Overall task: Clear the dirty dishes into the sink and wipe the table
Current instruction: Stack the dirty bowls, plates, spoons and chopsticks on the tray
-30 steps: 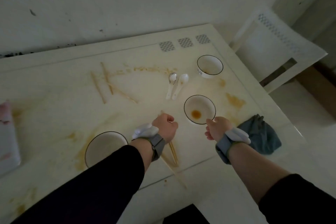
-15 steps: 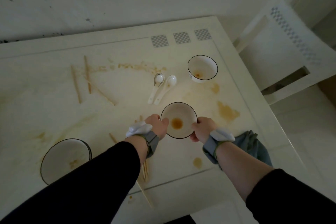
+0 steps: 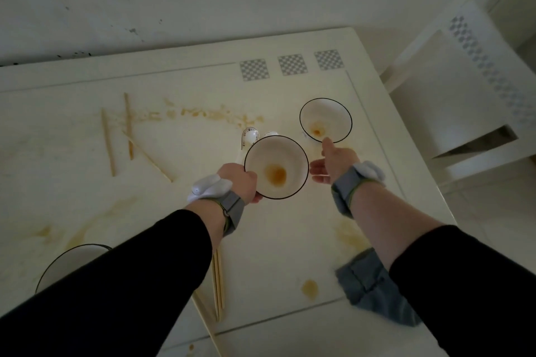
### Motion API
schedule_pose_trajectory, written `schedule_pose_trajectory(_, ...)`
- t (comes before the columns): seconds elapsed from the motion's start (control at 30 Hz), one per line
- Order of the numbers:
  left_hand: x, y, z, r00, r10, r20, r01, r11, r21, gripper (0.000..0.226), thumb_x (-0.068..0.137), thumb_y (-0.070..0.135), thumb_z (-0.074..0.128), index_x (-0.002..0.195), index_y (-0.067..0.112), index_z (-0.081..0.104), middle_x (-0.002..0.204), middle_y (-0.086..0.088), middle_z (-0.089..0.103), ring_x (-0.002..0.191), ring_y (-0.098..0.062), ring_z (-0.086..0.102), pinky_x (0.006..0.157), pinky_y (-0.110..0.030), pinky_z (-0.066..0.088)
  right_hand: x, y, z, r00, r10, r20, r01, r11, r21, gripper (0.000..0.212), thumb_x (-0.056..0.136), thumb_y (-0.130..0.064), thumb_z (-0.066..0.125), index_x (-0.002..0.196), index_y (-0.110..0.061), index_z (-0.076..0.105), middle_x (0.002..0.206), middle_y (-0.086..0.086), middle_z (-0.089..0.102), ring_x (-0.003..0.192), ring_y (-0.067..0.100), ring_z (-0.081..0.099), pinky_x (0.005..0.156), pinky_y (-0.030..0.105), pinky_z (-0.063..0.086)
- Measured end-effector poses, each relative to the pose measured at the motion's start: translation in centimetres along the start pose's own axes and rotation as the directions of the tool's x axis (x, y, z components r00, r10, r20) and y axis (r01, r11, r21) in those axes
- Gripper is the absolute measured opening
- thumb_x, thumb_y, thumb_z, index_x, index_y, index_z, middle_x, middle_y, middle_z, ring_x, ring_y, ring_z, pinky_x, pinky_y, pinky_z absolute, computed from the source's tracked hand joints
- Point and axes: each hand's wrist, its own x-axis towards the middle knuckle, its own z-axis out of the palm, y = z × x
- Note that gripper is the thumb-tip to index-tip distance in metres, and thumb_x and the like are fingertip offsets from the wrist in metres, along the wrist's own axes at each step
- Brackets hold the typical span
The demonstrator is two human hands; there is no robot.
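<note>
My left hand (image 3: pixel 239 182) grips the left rim of a white bowl (image 3: pixel 277 166) with a dark rim line and a brown sauce stain inside, held above the table (image 3: pixel 87 182). My right hand (image 3: pixel 333 161) is open, its fingertips reaching up to the near rim of a second stained bowl (image 3: pixel 325 120) that stands on the table. Two white spoons (image 3: pixel 250 136) lie behind the held bowl, partly hidden. A third bowl (image 3: pixel 69 264) shows at lower left, mostly covered by my left sleeve.
Loose chopsticks (image 3: pixel 108 142) lie at the left, and another pair (image 3: pixel 218 284) near the front edge. A grey-blue cloth (image 3: pixel 369 287) lies at the front right. Brown sauce smears (image 3: pixel 214 114) cross the table. A white chair (image 3: pixel 464 90) stands at the right.
My right hand has let go of the stained bowl and moved toward the far bowl. My left hand now holds the stained bowl alone, lifted off the table.
</note>
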Motion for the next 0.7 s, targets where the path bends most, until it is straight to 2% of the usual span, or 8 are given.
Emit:
schedule_pose_trajectory(0.13, 0.6, 0.1, -0.4, 0.999, -0.031, -0.012, 0.031, 0.999, -0.024, 0.03, 0.093, 0.005, 0.043, 0.064, 0.011, 0.044, 0.055, -0.002, 0.06, 0.065, -0.023, 0.064, 0.07, -0.03, 0.06, 1.9, -1.2, 0.7, 0.997, 0.075, 0.02, -0.077, 0.992, 0.104, 0.04, 0.098, -0.035, 0.039, 0.077, -0.001, 0.044, 0.07, 0.018, 0.061, 0.055, 0.028, 0.059, 0.065, 0.044, 0.056)
schedule_pose_trajectory(0.2, 0.5, 0.1, -0.6, 0.999, -0.047, -0.021, 0.046, 0.998, -0.036, 0.03, 0.093, 0.005, 0.043, 0.063, 0.011, 0.045, 0.036, 0.001, 0.057, 0.062, -0.022, 0.063, 0.069, -0.03, 0.06, 2.3, -1.3, 0.8, 0.993, 0.106, 0.044, -0.111, 0.983, 0.147, 0.033, 0.1, -0.03, 0.036, 0.087, -0.001, 0.044, 0.072, 0.018, 0.058, 0.056, 0.028, 0.057, 0.063, 0.045, 0.055)
schedule_pose_trajectory(0.3, 0.4, -0.1, -1.0, 0.997, -0.072, -0.025, 0.07, 0.995, -0.072, 0.03, 0.093, 0.004, 0.044, 0.064, 0.011, 0.045, 0.027, 0.017, 0.048, 0.065, -0.026, 0.064, 0.072, -0.034, 0.061, 2.6, -1.3, 1.4, 0.987, 0.145, 0.075, -0.159, 0.958, 0.241, 0.02, 0.101, -0.019, 0.03, 0.105, -0.002, 0.042, 0.074, 0.017, 0.056, 0.06, 0.028, 0.057, 0.066, 0.044, 0.054)
schedule_pose_trajectory(0.4, 0.1, -0.6, -1.7, 0.996, -0.084, -0.027, 0.08, 0.989, -0.122, 0.028, 0.092, 0.002, 0.044, 0.065, 0.009, 0.045, 0.029, 0.017, 0.05, 0.076, -0.032, 0.067, 0.078, -0.041, 0.06, 2.3, -1.4, 1.8, 0.977, 0.187, 0.1, -0.209, 0.93, 0.301, 0.03, 0.102, -0.012, 0.025, 0.086, 0.005, 0.044, 0.071, 0.017, 0.053, 0.061, 0.027, 0.054, 0.076, 0.043, 0.052)
schedule_pose_trajectory(0.47, -0.1, -0.8, -2.0, 0.996, -0.088, -0.021, 0.085, 0.987, -0.136, 0.027, 0.091, 0.002, 0.044, 0.065, 0.009, 0.046, 0.029, 0.015, 0.051, 0.078, -0.033, 0.069, 0.078, -0.043, 0.06, 1.7, -1.3, 2.0, 0.975, 0.184, 0.122, -0.214, 0.926, 0.311, 0.037, 0.101, -0.008, 0.022, 0.072, 0.003, 0.041, 0.07, 0.018, 0.053, 0.062, 0.028, 0.054, 0.079, 0.041, 0.052)
schedule_pose_trajectory(0.57, -0.8, -1.6, -3.2, 0.995, -0.093, -0.02, 0.089, 0.982, -0.166, 0.026, 0.091, 0.002, 0.043, 0.066, 0.004, 0.052, 0.034, -0.001, 0.057, 0.078, -0.038, 0.07, 0.08, -0.047, 0.058, -0.4, -0.8, 3.2, 0.978, 0.152, 0.142, -0.19, 0.931, 0.313, 0.033, 0.1, -0.008, 0.02, 0.074, -0.001, 0.039, 0.071, 0.017, 0.055, 0.062, 0.028, 0.057, 0.056, 0.038, 0.051)
schedule_pose_trajectory(0.63, -1.3, -2.5, -4.1, 0.995, -0.092, -0.022, 0.085, 0.973, -0.215, 0.026, 0.091, 0.0, 0.041, 0.068, 0.001, 0.055, 0.046, -0.011, 0.063, 0.071, -0.039, 0.069, 0.08, -0.051, 0.057, -2.1, -0.4, 4.0, 0.983, 0.117, 0.14, -0.159, 0.926, 0.342, 0.03, 0.099, -0.008, 0.023, 0.075, -0.002, 0.039, 0.07, 0.016, 0.057, 0.061, 0.027, 0.058, 0.052, 0.036, 0.048)
schedule_pose_trajectory(0.7, -1.9, -3.5, -5.2, 0.996, -0.09, -0.02, 0.084, 0.972, -0.221, 0.024, 0.091, 0.001, 0.042, 0.07, 0.002, 0.055, 0.044, -0.008, 0.064, 0.077, -0.04, 0.07, 0.082, -0.051, 0.056, -3.9, -0.3, 4.6, 0.986, 0.073, 0.153, -0.123, 0.929, 0.349, 0.028, 0.098, -0.007, 0.024, 0.075, -0.002, 0.04, 0.069, 0.017, 0.058, 0.059, 0.027, 0.059, 0.052, 0.035, 0.048)
